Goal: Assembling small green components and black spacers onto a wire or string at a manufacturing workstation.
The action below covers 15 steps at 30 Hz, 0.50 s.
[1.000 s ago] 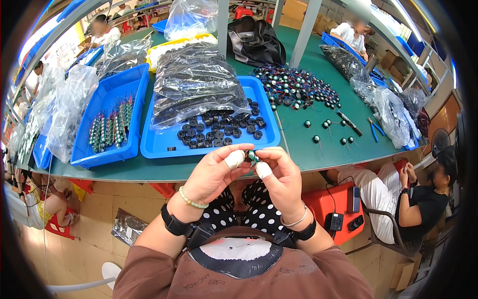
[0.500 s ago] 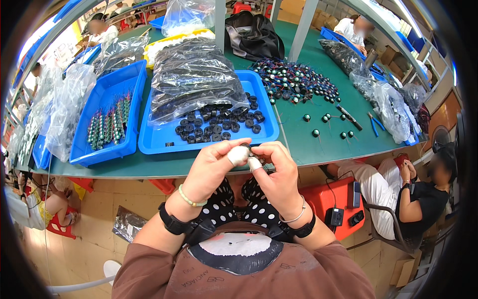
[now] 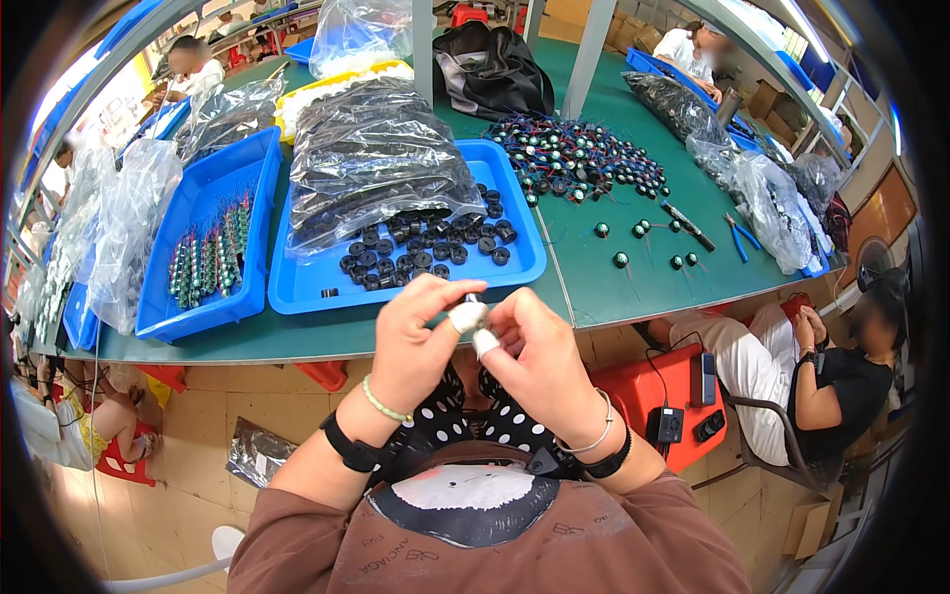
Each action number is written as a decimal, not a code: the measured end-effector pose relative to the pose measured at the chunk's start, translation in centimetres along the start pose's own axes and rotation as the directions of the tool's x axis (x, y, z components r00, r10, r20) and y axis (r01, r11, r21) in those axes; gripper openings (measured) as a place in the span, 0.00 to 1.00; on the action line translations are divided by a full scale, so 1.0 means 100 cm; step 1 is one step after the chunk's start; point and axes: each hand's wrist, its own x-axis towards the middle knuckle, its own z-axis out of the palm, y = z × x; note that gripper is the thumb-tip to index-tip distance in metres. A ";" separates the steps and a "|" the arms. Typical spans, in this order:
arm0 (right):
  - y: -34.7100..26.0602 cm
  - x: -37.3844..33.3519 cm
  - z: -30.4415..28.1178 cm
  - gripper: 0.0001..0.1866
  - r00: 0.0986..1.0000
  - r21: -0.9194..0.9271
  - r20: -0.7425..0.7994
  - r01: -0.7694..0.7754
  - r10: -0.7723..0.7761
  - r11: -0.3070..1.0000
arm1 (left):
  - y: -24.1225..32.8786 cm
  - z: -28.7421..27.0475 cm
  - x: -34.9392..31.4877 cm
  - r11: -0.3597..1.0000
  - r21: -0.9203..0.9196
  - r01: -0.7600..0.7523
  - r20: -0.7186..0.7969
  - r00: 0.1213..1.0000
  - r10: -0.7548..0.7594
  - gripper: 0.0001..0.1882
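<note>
My left hand point(image 3: 420, 322) and my right hand point(image 3: 534, 346) meet in front of the table's near edge, their fingers closed in a pinch. White wraps cover both thumb tips. Between the fingertips is a small black part point(image 3: 473, 297), mostly hidden by the fingers; its exact kind does not show. Just beyond my hands, a blue tray point(image 3: 346, 299) holds loose black round caps point(image 3: 426, 247) and a large plastic bag of dark parts point(image 3: 381, 158). To the right on the table lie a few small round components with wire leads point(image 3: 620, 259).
A deeper blue bin point(image 3: 158, 322) at left holds rows of green wired parts. At right are a heap of wired components point(image 3: 584, 158), a black marker pen point(image 3: 688, 226) and blue-handled pliers point(image 3: 740, 238). Grey shelf posts point(image 3: 590, 59) rise behind. A person sits at right beside a red stool point(image 3: 653, 386).
My hands have shifted slightly left, with the right-hand fingers curled closer over the small part. It is less visible between the fingers than before. The whole view has moved a little.
</note>
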 end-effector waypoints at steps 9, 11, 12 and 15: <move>0.028 0.003 -0.011 0.10 0.999 0.187 -0.032 -0.014 0.020 0.982 | -0.003 -0.017 0.004 0.988 -0.102 0.113 -0.001 0.994 -0.114 0.10; 0.026 0.002 -0.009 0.11 0.999 0.431 -0.006 -0.042 0.049 0.901 | -0.003 -0.013 0.001 0.951 -0.244 0.192 0.092 0.980 -0.175 0.11; 0.028 0.003 -0.008 0.11 0.999 0.430 -0.008 -0.042 0.050 0.902 | -0.003 -0.010 -0.001 0.885 -0.373 0.278 0.192 0.956 -0.220 0.12; 0.033 0.006 -0.009 0.11 0.966 0.643 0.221 -0.250 0.137 0.724 | -0.002 -0.008 -0.001 0.734 -0.515 0.442 0.314 0.895 -0.318 0.13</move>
